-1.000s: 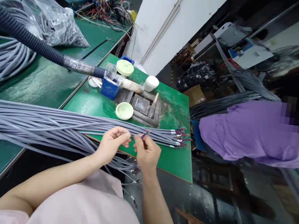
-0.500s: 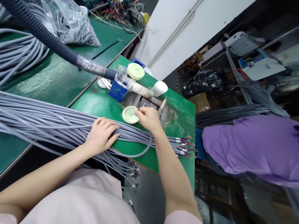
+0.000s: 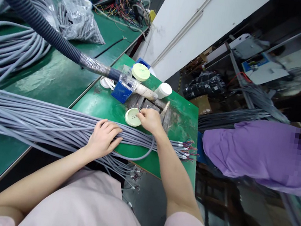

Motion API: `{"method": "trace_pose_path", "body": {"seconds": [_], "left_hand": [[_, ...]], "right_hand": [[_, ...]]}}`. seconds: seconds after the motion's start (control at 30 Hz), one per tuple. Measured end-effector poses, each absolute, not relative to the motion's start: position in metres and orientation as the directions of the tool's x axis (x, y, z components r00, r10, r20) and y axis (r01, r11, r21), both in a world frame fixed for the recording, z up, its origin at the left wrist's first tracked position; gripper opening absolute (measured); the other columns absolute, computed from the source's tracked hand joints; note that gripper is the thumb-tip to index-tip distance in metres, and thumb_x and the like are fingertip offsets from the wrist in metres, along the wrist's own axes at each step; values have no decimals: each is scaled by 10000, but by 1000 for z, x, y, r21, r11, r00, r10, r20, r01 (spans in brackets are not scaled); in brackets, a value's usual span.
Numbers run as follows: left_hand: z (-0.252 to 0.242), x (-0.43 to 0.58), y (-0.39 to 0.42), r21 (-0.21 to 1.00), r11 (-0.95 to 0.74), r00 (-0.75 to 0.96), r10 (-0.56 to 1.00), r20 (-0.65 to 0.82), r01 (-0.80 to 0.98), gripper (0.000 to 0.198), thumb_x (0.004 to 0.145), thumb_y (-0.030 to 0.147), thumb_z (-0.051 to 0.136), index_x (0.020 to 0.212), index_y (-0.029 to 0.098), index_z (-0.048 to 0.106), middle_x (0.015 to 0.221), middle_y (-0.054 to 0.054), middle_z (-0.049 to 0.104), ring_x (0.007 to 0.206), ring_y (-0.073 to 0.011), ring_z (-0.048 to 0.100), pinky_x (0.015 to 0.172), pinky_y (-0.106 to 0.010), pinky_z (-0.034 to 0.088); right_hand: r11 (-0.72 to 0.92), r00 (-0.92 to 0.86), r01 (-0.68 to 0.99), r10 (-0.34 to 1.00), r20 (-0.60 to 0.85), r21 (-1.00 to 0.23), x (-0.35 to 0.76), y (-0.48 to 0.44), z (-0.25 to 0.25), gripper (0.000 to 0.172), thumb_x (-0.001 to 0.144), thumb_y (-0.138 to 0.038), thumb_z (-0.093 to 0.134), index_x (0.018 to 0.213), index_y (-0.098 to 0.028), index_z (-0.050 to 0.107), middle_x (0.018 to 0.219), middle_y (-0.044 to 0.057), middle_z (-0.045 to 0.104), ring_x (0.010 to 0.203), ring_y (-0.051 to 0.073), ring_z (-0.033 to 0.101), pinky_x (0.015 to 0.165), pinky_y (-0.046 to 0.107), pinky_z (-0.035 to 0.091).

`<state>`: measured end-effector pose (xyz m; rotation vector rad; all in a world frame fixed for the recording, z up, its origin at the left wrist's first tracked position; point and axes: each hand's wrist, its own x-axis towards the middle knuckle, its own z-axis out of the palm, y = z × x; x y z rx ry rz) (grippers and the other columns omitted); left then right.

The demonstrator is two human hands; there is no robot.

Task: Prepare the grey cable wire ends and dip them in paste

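My left hand (image 3: 103, 138) lies across a thick bundle of grey cables (image 3: 62, 116), its thumb and fingers apart. In my right hand (image 3: 151, 120) a grey cable (image 3: 147, 154) is pinched near its end; it loops back from the bundle. Thin dark wires from that end reach over a small pale-yellow dish (image 3: 127, 120) just left of the fingers. My grip hides most of the cable end. At the table's right edge, the bundle ends in stripped, coloured wires (image 3: 189, 149).
A ribbed hose (image 3: 51, 36) ends in a nozzle above the dish, beside a blue box (image 3: 121, 91). Behind stand a white cup (image 3: 163, 90) and a yellow-green lid (image 3: 140, 72). Coiled cables (image 3: 15, 51) and a plastic bag (image 3: 76, 22) lie left. A person in purple (image 3: 252, 151) is at right.
My view has shifted slightly. Both hands keep nearly the same places, the left on the bundle and the right by the dish with the cable end.
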<state>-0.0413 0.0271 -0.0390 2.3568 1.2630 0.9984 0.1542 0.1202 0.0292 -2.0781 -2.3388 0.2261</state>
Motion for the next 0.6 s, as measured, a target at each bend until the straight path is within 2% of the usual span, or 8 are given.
{"method": "trace_pose_path", "body": {"seconds": [0.1,0.2,0.33,0.6], "left_hand": [[-36,-43,30,558,-561,403,828,391,611,335,877,434,512,1104,198,586,1112,-85,657,1071,-242,552,1009,-461,305],[-35,-44,32,562,-557,422,830,364,612,402,860,492,516,1127,199,578,1133,-96,642,1071,-257,542,985,-468,315],[-37,-44,34,552,-565,427,825,370,614,394,870,482,505,1136,199,575,1133,-96,639,1078,-257,536,988,-468,307],[-37,-43,34,546,-565,432,825,365,618,393,868,469,518,1131,184,575,1136,-97,637,1079,-254,534,989,-467,311]], "right_hand": [[80,-81,979,997,-1,-189,174,123,39,332,801,-338,514,536,-158,598,529,8,558,517,113,427,511,254,230],[-45,54,974,998,35,-222,199,131,42,341,779,-346,529,496,-160,563,478,-6,513,497,107,408,507,245,248],[-196,204,959,979,19,-204,225,145,31,320,768,-329,542,500,-161,588,493,9,555,530,124,483,528,236,301],[-280,282,946,959,-14,-162,239,162,6,285,761,-307,542,561,-153,673,544,42,620,592,153,574,551,231,352]]}}
